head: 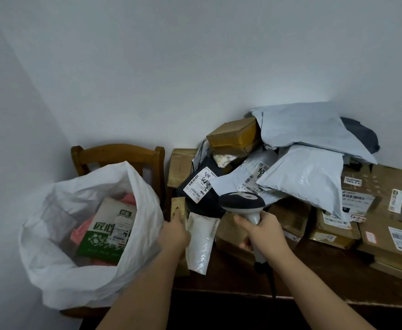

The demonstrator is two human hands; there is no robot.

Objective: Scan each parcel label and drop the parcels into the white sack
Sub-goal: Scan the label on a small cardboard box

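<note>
Head view: had left hand [174, 231] pinching a small white mailer [201, 241] at its left edge by the surface's [231, 279] front corner beside the white sack [59, 270], right grip wrapped round the scanner [245, 206] — looked light, floppy, slick, best pinched edge-on.

Green/white parcel [104, 231] in white sack [59, 265]: "匠心", black mailer label [201, 184]: handwritten "601", other labels unreadable

Both forearms bare; left hand [175, 232], right hand [264, 231] ungloved, ringless
</note>
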